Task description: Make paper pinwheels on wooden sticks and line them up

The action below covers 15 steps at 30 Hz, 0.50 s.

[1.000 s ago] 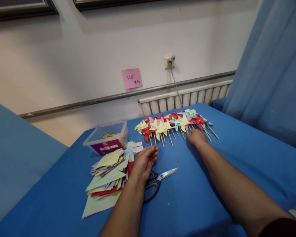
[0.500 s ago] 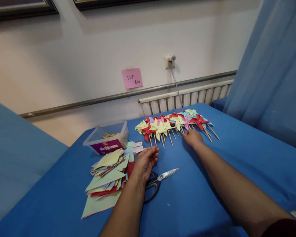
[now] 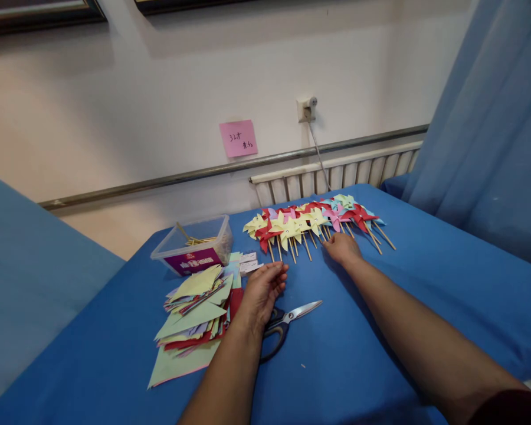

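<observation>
My right hand (image 3: 341,249) pinches the thin wooden stick of a yellow paper pinwheel (image 3: 315,219) in the front row. Several other paper pinwheels, including a red pinwheel (image 3: 363,217) and a pink pinwheel (image 3: 336,216), lie side by side with their sticks towards me. My left hand (image 3: 264,290) hovers with loosely curled fingers and nothing visible in them. Just beneath it are scissors (image 3: 292,315) with dark handles, partly covered by the wrist. To its left lies a stack of coloured paper pieces (image 3: 194,321).
A clear plastic tub (image 3: 192,251) with wooden sticks stands at the back left. Beside it are small white boxes (image 3: 249,262). A blue cloth (image 3: 358,354) covers the table. Behind are a radiator (image 3: 363,168) and a wall socket (image 3: 307,110) with a cord; a blue curtain (image 3: 491,130) hangs right.
My right hand has shifted slightly left, and the yellow pinwheel has moved left with it, closer to the neighbouring yellow ones. My left hand has hardly moved.
</observation>
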Available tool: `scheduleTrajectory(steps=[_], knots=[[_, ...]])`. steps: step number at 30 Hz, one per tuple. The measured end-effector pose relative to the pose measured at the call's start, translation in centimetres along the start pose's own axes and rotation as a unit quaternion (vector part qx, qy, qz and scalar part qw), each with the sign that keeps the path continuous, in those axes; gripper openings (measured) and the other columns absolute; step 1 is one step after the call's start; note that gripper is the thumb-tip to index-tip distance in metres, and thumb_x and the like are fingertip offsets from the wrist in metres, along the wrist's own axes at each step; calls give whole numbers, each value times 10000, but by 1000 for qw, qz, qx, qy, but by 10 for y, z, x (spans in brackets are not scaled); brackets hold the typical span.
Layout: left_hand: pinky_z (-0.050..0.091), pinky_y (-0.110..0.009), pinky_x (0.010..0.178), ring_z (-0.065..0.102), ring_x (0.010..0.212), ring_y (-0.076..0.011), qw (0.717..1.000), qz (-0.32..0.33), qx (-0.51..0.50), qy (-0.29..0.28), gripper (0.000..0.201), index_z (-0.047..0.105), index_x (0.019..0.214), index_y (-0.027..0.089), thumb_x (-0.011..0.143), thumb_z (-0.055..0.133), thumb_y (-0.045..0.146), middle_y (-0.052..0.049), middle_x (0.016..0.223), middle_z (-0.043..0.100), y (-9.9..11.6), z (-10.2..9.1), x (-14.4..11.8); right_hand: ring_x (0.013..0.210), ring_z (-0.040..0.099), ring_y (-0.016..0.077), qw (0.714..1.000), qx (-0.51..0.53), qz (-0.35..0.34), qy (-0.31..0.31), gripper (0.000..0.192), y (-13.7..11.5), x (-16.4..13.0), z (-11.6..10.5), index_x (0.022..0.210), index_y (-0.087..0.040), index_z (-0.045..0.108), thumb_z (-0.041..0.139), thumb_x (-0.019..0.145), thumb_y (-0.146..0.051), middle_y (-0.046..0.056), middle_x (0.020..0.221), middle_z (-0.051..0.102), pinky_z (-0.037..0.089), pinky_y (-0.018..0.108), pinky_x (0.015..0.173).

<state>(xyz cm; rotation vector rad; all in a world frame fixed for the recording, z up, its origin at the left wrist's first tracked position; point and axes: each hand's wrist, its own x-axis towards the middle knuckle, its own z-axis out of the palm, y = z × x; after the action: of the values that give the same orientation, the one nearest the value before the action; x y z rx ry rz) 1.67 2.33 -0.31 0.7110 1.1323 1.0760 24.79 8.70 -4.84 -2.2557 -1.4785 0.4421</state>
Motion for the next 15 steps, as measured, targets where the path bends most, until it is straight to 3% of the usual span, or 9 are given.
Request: scheduleTrajectory(steps=[8, 15], knots=[[492, -189, 519, 631, 604, -101, 1000, 1, 0, -7, 176, 669, 865, 122, 711, 742, 163, -108, 902, 721, -2, -2, 2, 872, 655, 201, 1000, 11, -6, -2, 253, -3, -3, -2, 836, -215, 676, 534, 856, -423, 61, 899, 720, 420, 254, 682], [495, -184, 516, 631, 610, -95, 1000, -2, 7, -4, 144, 665, 855, 119, 734, 724, 170, -104, 905, 719, -2, -1, 1, 914, 664, 235, 999, 1, 43, 13, 287, 9, 0, -16, 899, -180, 699, 515, 859, -397, 113, 954, 718, 446, 270, 711]])
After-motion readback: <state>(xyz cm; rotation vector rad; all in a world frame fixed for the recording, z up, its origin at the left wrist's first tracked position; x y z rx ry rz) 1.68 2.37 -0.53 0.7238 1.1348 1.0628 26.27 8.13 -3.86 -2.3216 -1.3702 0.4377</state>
